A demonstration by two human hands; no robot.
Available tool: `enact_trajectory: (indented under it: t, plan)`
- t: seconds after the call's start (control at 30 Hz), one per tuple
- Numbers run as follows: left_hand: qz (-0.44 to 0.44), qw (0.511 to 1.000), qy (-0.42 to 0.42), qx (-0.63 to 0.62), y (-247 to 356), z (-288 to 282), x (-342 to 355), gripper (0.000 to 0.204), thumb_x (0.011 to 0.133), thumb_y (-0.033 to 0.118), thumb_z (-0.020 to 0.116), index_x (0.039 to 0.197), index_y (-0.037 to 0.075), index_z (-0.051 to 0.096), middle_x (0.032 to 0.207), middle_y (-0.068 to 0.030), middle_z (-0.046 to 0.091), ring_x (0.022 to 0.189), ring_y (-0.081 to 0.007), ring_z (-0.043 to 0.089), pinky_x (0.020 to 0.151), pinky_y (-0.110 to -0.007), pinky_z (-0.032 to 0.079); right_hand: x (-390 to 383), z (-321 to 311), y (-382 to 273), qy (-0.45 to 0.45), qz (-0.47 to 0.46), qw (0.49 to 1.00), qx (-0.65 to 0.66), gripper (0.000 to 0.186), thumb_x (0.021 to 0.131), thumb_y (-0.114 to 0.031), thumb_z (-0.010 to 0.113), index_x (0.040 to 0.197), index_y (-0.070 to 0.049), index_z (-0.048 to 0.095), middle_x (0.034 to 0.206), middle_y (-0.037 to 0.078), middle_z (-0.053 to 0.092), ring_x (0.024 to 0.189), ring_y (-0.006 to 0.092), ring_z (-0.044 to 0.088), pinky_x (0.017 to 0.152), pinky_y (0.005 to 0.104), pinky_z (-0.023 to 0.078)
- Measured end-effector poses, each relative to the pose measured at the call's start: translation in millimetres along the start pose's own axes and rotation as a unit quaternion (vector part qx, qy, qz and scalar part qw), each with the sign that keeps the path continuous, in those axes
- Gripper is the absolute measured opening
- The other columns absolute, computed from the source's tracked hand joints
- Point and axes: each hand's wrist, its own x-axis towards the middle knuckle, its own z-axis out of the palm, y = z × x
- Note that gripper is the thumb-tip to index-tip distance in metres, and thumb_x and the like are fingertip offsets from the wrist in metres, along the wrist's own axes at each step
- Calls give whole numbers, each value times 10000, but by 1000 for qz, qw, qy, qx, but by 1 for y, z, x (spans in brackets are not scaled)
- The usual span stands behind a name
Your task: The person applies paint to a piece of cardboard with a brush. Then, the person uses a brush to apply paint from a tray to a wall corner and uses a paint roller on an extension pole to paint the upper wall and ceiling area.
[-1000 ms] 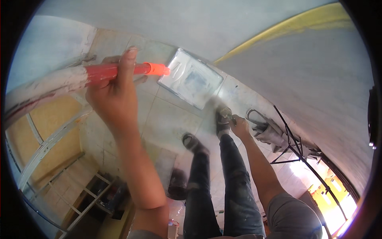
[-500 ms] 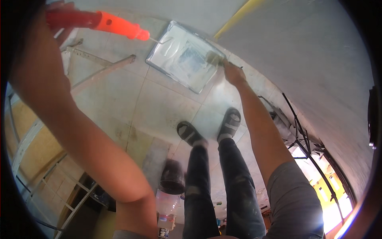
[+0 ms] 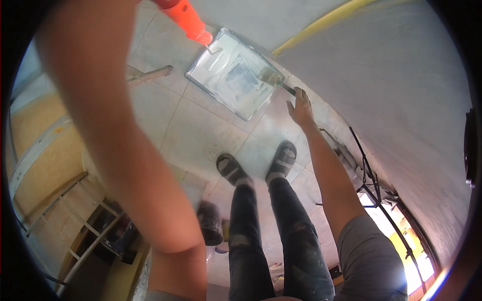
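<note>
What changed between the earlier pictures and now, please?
The right hand carried the brush from over the right foot forward to the tray, now at the handle, grip unclear. The left hand moved forward, out of view; the orange-tipped pole now slants from the top, not the left. The tray stays on the floor.

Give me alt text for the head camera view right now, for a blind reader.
A person's bare right hand is at the dark handle of a tan-bristled brush, its head over a rectangular, white-smeared tray on pale floor tiles. A red pole with an orange end points toward the tray; the left hand is out of view.
</note>
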Motion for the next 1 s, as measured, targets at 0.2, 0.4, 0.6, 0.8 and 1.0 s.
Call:
enact_trajectory:
  t: [0.2, 0.4, 0.6, 0.8, 1.0]
  plan:
    - [-94, 992, -85, 20, 27, -23, 18, 543, 891, 513, 774, 596, 104, 572, 483, -17, 535, 386, -131, 490, 418, -325, 405, -36, -99, -102, 130, -103, 982, 92, 536, 857, -86, 719, 1332, 33, 503, 1269, 256, 566, 1212, 447, 537, 1049, 509, 436]
    - [-55, 994, -95, 0, 5, -16, 20, 637, 729, 641, 827, 691, 37, 626, 592, -180, 619, 568, -388, 628, 583, -456, 512, -58, -256, -233, 212, -154, 950, 170, 459, 929, -35, 664, 1343, 56, 486, 1295, 228, 564, 1227, 342, 572, 1074, 453, 442]
    - [-35, 986, -155, -52, 29, -9, -2, 540, 773, 595, 772, 755, 81, 609, 702, -155, 647, 732, -387, 645, 690, -518, 499, -68, -397, -346, 286, -228, 882, 297, 590, 961, -11, 611, 1466, 65, 314, 1427, 230, 457, 1333, 331, 489, 1163, 470, 357]
    - [-22, 979, -195, -58, 44, -2, -19, 598, 681, 598, 851, 727, 57, 600, 687, -162, 665, 695, -409, 663, 625, -502, 505, -75, -503, -427, 318, -228, 851, 350, 546, 1048, -51, 516, 1507, 82, 252, 1482, 226, 422, 1387, 301, 441, 1184, 446, 327]
    - [-60, 962, -259, -68, 51, -15, -43, 455, 694, 486, 872, 742, 99, 638, 747, -97, 672, 761, -338, 655, 689, -466, 508, -70, -539, -437, 356, -174, 838, 376, 226, 1065, -45, 512, 1261, 40, 439, 1055, 156, 679, 1000, 213, 683, 912, 334, 531]
